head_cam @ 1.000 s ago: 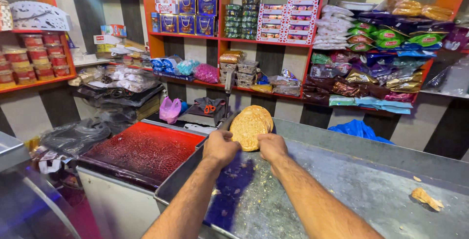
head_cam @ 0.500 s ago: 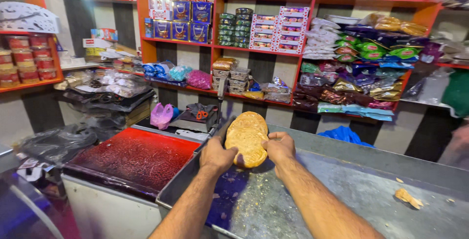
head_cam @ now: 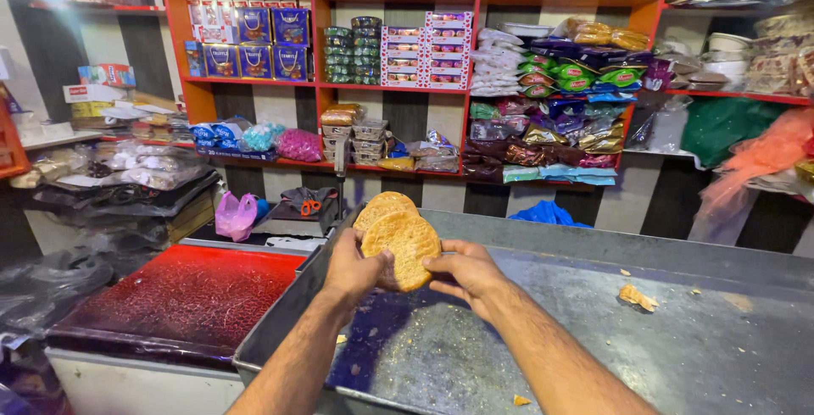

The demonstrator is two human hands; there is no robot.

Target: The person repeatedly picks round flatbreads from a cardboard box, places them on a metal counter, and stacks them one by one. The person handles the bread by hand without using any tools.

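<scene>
Far left: clear plastic bags [head_cam: 148,165] lying heaped on a low side shelf; below, a red-topped cabinet [head_cam: 182,300] standing just beside the desk. Pink plastic bag [head_cam: 235,214] resting behind the cabinet, near orange-handled scissors [head_cam: 309,206].

Centre left: left hand [head_cam: 354,267] closing on the lower left edge of the front flatbread [head_cam: 409,248], thumb pressing its face, fingers hidden behind. Second flatbread [head_cam: 381,206] standing just behind the first, overlapping it, top edge showing above and to the left; whether the left hand is gripping this one too, impossible to tell.

Centre: both round, golden, dimpled breads being held upright in the air above the near left part of the grey metal desk [head_cam: 712,347], touching neither its surface nor its rim.

Centre right: right hand [head_cam: 468,275] gripping the lower right edge of the front flatbread, fingertips curling onto its face.

Right: torn bread scrap [head_cam: 637,297] lying on the desk, well apart from the hands; smaller crumb [head_cam: 521,400] lying near the front edge.

Background: red shelves [head_cam: 398,87] carrying boxes and snack packets.
</scene>
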